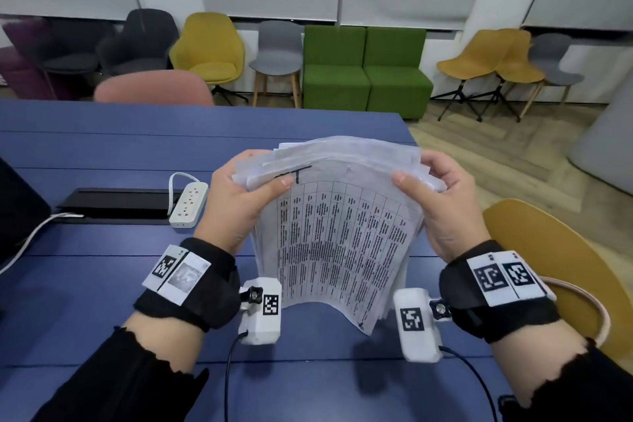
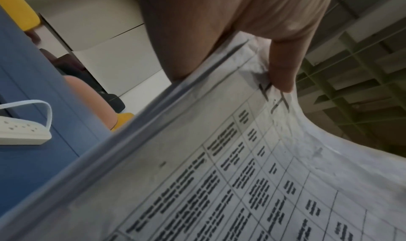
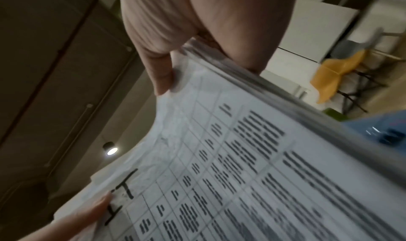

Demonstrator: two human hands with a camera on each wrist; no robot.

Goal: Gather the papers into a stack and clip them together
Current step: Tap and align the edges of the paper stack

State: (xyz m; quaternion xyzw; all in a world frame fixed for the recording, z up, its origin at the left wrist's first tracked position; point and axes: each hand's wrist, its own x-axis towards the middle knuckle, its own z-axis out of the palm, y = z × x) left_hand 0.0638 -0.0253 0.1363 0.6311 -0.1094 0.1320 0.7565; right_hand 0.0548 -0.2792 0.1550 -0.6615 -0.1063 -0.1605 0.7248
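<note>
A thick stack of papers [image 1: 342, 236] stands upright on the blue table [image 1: 102, 301], its bottom edge resting on the tabletop and its top bowing back. The front sheet carries a printed grid of text. My left hand [image 1: 239, 195] grips the stack's upper left edge, thumb on the front sheet. My right hand [image 1: 442, 202] grips the upper right edge the same way. The left wrist view shows the thumb [image 2: 283, 67] pressing the papers [image 2: 241, 175]. In the right wrist view, the right hand [image 3: 197, 27] holds the papers [image 3: 263, 158]. No clip is clearly identifiable.
A white power strip [image 1: 188, 204] lies to the left beside a black cable tray [image 1: 116, 204]. A yellow chair [image 1: 548, 267] stands close on the right and a pink chair [image 1: 154, 87] across the table. Small dark blue objects [image 3: 388, 135] lie blurred on the table to the right.
</note>
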